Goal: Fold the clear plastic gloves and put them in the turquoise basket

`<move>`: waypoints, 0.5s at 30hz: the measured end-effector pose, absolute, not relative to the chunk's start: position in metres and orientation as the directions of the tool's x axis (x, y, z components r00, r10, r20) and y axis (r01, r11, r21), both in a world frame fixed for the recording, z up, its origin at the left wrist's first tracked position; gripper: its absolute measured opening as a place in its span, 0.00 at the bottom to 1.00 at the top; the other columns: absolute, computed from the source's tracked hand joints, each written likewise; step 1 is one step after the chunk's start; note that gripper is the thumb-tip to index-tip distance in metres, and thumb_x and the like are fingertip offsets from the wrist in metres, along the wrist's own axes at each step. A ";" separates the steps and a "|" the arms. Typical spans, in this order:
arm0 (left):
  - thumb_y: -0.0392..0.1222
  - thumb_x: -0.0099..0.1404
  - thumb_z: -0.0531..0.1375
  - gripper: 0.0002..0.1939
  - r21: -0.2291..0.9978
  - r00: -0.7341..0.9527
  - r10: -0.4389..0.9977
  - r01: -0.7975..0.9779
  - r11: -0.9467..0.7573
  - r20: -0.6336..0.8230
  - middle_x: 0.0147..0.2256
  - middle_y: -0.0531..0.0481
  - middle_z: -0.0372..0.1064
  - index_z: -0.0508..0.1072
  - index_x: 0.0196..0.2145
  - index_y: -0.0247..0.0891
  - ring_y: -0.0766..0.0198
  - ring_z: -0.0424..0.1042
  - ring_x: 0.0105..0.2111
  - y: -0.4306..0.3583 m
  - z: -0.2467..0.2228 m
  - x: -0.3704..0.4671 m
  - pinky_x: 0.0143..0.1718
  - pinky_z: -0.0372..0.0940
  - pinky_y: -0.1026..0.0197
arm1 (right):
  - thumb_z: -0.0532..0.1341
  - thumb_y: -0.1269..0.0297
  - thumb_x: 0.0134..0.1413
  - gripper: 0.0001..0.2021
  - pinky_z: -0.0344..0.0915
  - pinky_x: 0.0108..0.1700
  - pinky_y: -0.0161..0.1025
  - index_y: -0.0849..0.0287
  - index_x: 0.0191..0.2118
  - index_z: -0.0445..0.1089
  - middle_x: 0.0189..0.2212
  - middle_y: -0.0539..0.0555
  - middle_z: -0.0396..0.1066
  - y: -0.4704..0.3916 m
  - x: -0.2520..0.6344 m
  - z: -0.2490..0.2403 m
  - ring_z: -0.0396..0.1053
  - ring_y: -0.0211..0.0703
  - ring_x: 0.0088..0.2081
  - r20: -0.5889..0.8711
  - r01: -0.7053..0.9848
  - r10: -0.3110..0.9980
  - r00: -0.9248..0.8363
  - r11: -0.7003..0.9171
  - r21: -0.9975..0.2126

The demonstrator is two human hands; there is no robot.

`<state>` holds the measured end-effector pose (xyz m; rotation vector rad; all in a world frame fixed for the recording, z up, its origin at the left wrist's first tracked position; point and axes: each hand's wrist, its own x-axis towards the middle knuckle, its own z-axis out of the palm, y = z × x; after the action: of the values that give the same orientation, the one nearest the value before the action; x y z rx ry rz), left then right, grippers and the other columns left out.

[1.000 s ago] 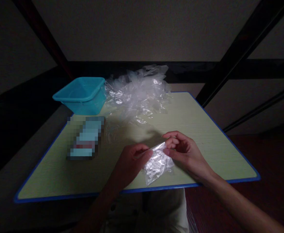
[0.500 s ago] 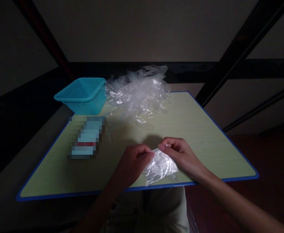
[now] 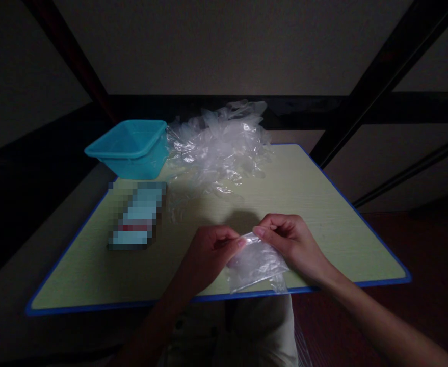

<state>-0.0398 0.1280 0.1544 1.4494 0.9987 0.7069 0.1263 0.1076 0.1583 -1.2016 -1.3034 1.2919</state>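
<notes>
Near the table's front edge, a small clear plastic bag [image 3: 258, 265] hangs between my two hands. My left hand [image 3: 214, 255] pinches its top edge at the left between thumb and forefinger. At the right of the same edge my right hand [image 3: 290, 242] is closed in a pinch too. The bag's lower part is creased and shiny, with a loose flap of clear plastic at its bottom right. Beyond my hands lies a loose heap of thin clear plastic disposable gloves [image 3: 224, 142], with finger shapes sticking out.
A turquoise plastic basin [image 3: 139, 163] stands at the table's back left, against the heap. In front of it lies a flat, blurred-out rectangular object [image 3: 137, 216], perhaps a phone. The pale table [image 3: 311, 204] has a blue rim. A wall rises behind it.
Both hands have shifted slightly to the right, my right hand a little more. The bag now lies flatter and wider between them, and its top edge shows more.
</notes>
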 end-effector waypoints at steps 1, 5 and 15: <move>0.45 0.52 0.58 0.10 0.985 0.449 0.884 0.157 0.065 -0.130 0.16 0.56 0.62 0.70 0.20 0.35 0.71 0.59 0.17 0.127 0.153 -0.040 0.19 0.53 0.70 | 0.63 0.56 0.44 0.15 0.46 0.17 0.30 0.60 0.18 0.63 0.14 0.44 0.57 0.108 0.126 0.158 0.50 0.28 0.16 -0.029 0.039 0.994 -0.103 -0.025 -0.999; 0.48 0.50 0.59 0.12 0.983 0.446 0.877 0.118 0.143 -0.181 0.17 0.55 0.61 0.69 0.23 0.34 0.71 0.58 0.18 0.125 0.149 -0.043 0.18 0.53 0.69 | 0.63 0.56 0.43 0.14 0.47 0.17 0.30 0.60 0.20 0.65 0.14 0.44 0.58 0.109 0.125 0.156 0.51 0.29 0.16 -0.050 0.033 0.995 -0.083 -0.047 -0.998; 0.46 0.46 0.59 0.11 0.952 0.463 0.833 0.188 0.241 -0.302 0.17 0.55 0.61 0.67 0.19 0.34 0.69 0.60 0.18 0.119 0.144 -0.046 0.19 0.54 0.68 | 0.65 0.57 0.42 0.11 0.50 0.18 0.30 0.60 0.23 0.69 0.16 0.46 0.63 0.113 0.126 0.158 0.56 0.29 0.18 -0.068 0.015 0.992 -0.106 -0.067 -0.998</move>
<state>-0.0461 0.1192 0.1438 1.2822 1.0329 0.5706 0.1264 0.1130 0.1585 -1.2156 -1.2631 1.3327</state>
